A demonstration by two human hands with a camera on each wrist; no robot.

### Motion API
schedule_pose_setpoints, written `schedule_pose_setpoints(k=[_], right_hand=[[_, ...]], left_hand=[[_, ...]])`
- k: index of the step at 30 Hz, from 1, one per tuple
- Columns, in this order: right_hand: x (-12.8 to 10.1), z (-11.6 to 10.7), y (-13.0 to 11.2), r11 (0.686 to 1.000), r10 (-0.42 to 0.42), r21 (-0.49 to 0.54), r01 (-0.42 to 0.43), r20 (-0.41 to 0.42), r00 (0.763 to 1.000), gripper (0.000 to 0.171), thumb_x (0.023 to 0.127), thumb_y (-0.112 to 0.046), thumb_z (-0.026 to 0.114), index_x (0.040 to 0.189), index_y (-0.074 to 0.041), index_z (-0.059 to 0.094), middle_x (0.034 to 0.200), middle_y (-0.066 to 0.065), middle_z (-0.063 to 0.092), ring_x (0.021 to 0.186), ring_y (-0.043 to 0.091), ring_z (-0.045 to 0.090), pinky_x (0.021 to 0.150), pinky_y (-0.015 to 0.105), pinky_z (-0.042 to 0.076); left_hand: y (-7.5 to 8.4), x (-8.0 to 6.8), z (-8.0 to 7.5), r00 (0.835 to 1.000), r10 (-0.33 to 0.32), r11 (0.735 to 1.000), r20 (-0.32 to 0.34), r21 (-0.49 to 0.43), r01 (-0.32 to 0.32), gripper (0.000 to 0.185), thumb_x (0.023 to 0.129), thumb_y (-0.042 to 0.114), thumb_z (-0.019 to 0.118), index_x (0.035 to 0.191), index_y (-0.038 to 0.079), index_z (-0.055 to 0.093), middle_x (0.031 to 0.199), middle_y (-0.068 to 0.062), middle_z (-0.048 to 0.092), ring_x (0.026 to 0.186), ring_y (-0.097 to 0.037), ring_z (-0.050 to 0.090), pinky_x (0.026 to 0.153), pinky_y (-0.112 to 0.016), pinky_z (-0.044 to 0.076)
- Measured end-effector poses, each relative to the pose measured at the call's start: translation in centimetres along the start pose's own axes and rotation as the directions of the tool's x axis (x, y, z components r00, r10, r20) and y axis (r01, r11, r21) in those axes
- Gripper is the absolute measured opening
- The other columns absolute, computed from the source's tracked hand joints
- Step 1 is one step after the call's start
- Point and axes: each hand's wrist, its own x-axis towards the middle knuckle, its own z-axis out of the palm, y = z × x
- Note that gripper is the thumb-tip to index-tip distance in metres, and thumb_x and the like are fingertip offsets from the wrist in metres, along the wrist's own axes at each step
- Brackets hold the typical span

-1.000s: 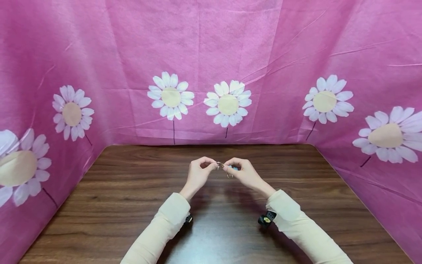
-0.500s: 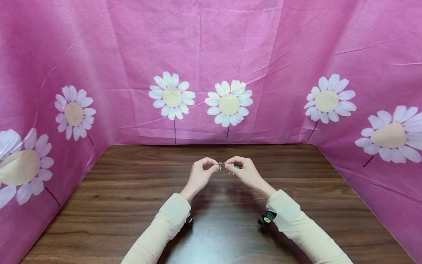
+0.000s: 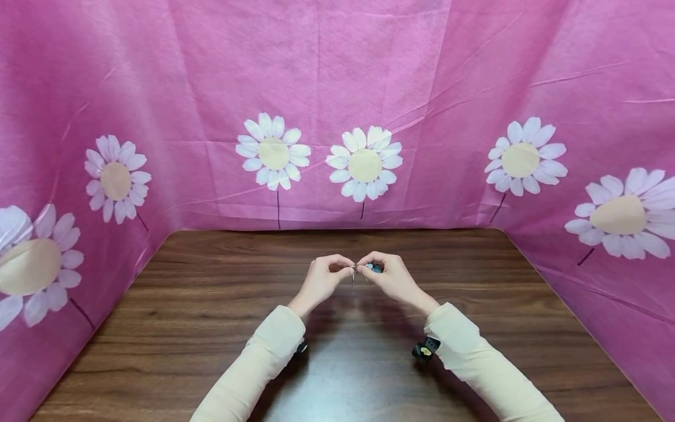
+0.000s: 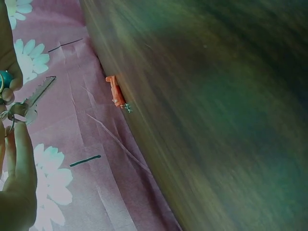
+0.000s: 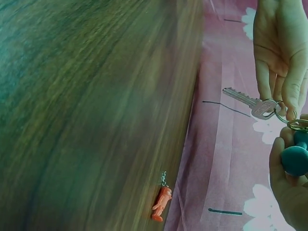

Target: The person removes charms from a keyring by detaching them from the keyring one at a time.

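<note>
In the head view, my left hand (image 3: 323,278) and right hand (image 3: 389,275) meet fingertip to fingertip above the table. A toothed metal key (image 5: 240,97) hangs blade downward from a thin ring (image 4: 12,124) pinched by the left thumb and fingers. My right hand grips a teal rounded keychain ornament (image 5: 294,160) with a gold-coloured ring (image 5: 299,125) at its top. Key ring and gold ring overlap right where both sets of fingertips come together. The head view shows these small parts only as specks, partly hidden by the fingers.
An orange figure charm (image 5: 162,204) with a short chain lies on the wooden table (image 3: 211,281), seen in both wrist views near the far edge. A pink cloth (image 3: 316,70) with printed daisies surrounds the back and sides.
The left hand has edged right, narrowing the gap between the fingertips. The key now hangs straight down between them, and the loop that dangled under the right hand is largely out of sight.
</note>
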Motion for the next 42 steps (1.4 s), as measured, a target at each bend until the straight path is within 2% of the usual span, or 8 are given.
schedule_pose_setpoints(k=[5, 12, 15, 20, 23, 29, 37, 42], right_hand=[[-0.2, 0.1, 0.1, 1.0, -0.003, -0.008, 0.003, 0.001, 1.0, 0.007, 0.083, -0.014, 0.066, 0.089, -0.01, 0.068, 0.07, 0.008, 0.066, 0.055, 0.005, 0.053, 0.051, 0.022, 0.047], [0.0, 0.2, -0.7, 0.999, -0.04, -0.011, 0.04, -0.024, 0.999, 0.01, 0.083, -0.014, 0.066, 0.091, -0.008, 0.069, 0.068, 0.01, 0.065, 0.057, 0.012, 0.053, 0.051, 0.02, 0.044], [0.1, 0.4, -0.4, 0.998, -0.055, 0.015, 0.056, -0.041, 0.998, 0.009, 0.084, -0.017, 0.066, 0.09, -0.011, 0.069, 0.067, 0.012, 0.065, 0.057, 0.016, 0.058, 0.05, 0.021, 0.045], [-0.1, 0.6, -0.8, 0.999, -0.032, 0.023, 0.033, -0.055, 0.998, 0.01, 0.085, -0.016, 0.065, 0.089, -0.009, 0.068, 0.068, 0.013, 0.067, 0.06, 0.018, 0.061, 0.051, 0.021, 0.047], [-0.3, 0.5, -1.9, 0.999, -0.024, 0.028, 0.026, -0.056, 0.998, 0.009, 0.085, -0.012, 0.064, 0.089, -0.004, 0.068, 0.066, 0.014, 0.066, 0.059, 0.021, 0.06, 0.05, 0.02, 0.045], [-0.5, 0.2, -3.4, 0.999, -0.019, 0.034, 0.021, -0.043, 0.999, 0.009, 0.085, -0.007, 0.063, 0.089, 0.001, 0.066, 0.066, 0.02, 0.065, 0.059, 0.03, 0.06, 0.05, 0.019, 0.043], [-0.2, 0.5, -0.6, 0.999, 0.003, 0.034, -0.001, -0.058, 0.998, 0.01, 0.085, -0.018, 0.065, 0.088, -0.009, 0.068, 0.065, 0.007, 0.066, 0.057, 0.01, 0.059, 0.05, 0.021, 0.045], [-0.3, 0.6, -0.2, 0.999, 0.003, 0.041, -0.001, -0.045, 0.999, 0.011, 0.085, -0.021, 0.064, 0.087, -0.011, 0.068, 0.064, 0.006, 0.064, 0.056, 0.007, 0.056, 0.051, 0.021, 0.045]], left_hand=[[-0.1, 0.0, 0.2, 0.998, 0.029, 1.0, -0.054, -0.008, -0.03, 0.006, 0.078, 0.008, 0.069, 0.084, 0.008, 0.071, 0.078, -0.005, 0.071, 0.071, -0.009, 0.065, 0.064, -0.018, 0.049], [3.3, -1.0, -0.7, 0.988, 0.027, 0.994, -0.152, -0.103, -0.043, 0.008, 0.077, -0.001, 0.067, 0.085, -0.004, 0.068, 0.08, -0.017, 0.069, 0.074, -0.025, 0.066, 0.067, -0.022, 0.05], [2.2, -0.6, -0.5, 0.985, 0.033, 0.99, -0.168, -0.128, -0.055, 0.009, 0.077, -0.001, 0.067, 0.086, -0.004, 0.068, 0.08, -0.017, 0.069, 0.072, -0.021, 0.065, 0.067, -0.021, 0.051], [0.3, -0.2, 0.1, 0.98, 0.049, 0.988, -0.194, -0.135, -0.076, 0.007, 0.077, 0.003, 0.069, 0.084, 0.001, 0.069, 0.078, -0.012, 0.069, 0.067, -0.005, 0.061, 0.066, -0.018, 0.051], [0.0, -0.2, 0.2, 0.976, 0.063, 0.986, -0.211, -0.138, -0.093, 0.005, 0.077, 0.004, 0.07, 0.083, 0.003, 0.069, 0.077, -0.01, 0.069, 0.064, 0.0, 0.058, 0.063, -0.017, 0.05], [0.1, -0.3, 0.3, 0.968, 0.058, 0.981, -0.243, -0.164, -0.1, 0.004, 0.077, 0.003, 0.069, 0.082, 0.004, 0.069, 0.077, -0.009, 0.068, 0.064, -0.003, 0.059, 0.06, -0.018, 0.048], [0.7, -0.3, 0.7, 0.961, 0.026, 0.984, -0.276, -0.162, -0.074, 0.004, 0.078, 0.003, 0.069, 0.082, 0.003, 0.069, 0.079, -0.009, 0.068, 0.069, -0.009, 0.061, 0.062, -0.021, 0.049], [2.8, -1.0, 0.3, 0.952, 0.029, 0.98, -0.303, -0.179, -0.087, 0.003, 0.077, -0.003, 0.066, 0.08, -0.003, 0.067, 0.079, -0.016, 0.067, 0.07, -0.02, 0.063, 0.062, -0.024, 0.049]])
